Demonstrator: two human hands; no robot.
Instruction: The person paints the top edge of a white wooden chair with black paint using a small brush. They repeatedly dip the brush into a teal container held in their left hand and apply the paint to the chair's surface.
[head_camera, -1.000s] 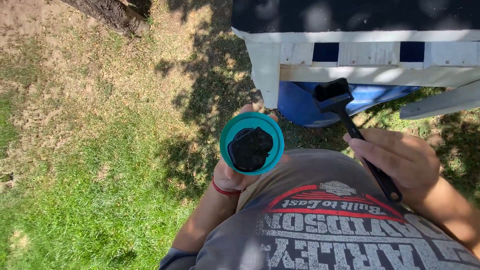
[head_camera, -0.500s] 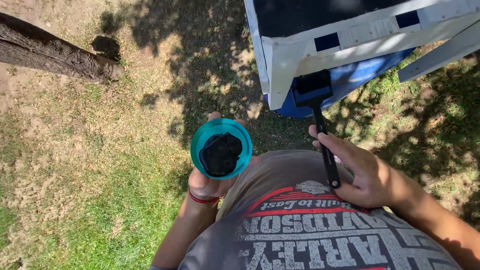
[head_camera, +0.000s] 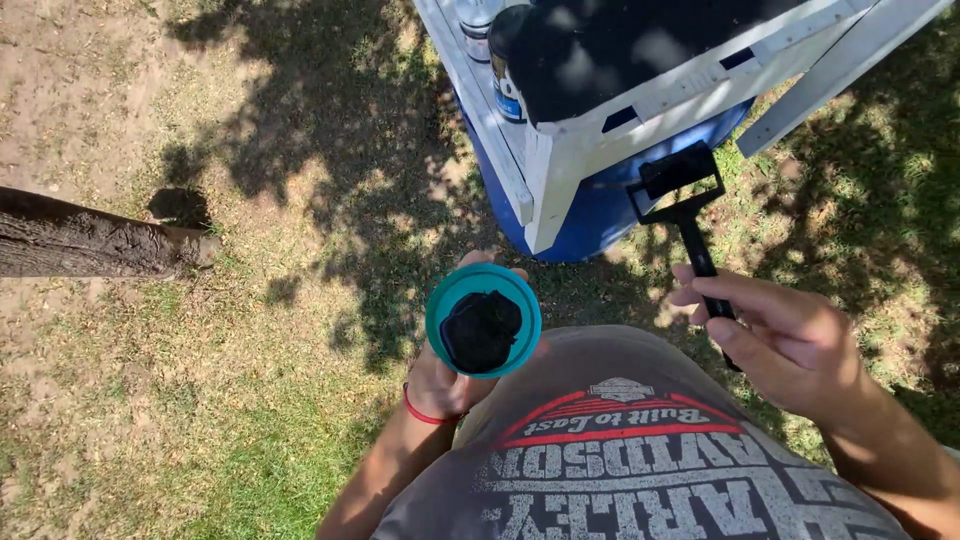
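My left hand (head_camera: 440, 380) grips a teal round cup (head_camera: 483, 318) from below; a black lump sits inside it. A red band circles that wrist. My right hand (head_camera: 780, 335) is closed on the handle of a black paint roller frame (head_camera: 685, 200), whose bare head points up toward the white wooden structure (head_camera: 570, 160). The cup is held in front of my chest, left of the roller.
A blue barrel (head_camera: 590, 215) stands under the white structure, which has a black top. Cans (head_camera: 505, 60) rest on its white ledge. A tree trunk (head_camera: 90, 245) lies at the left. Patchy grass and dirt cover the ground in dappled shade.
The view has swung so the white structure and barrel are nearer and the trunk more visible. The roller head has tilted right; the cup stays in my left hand.
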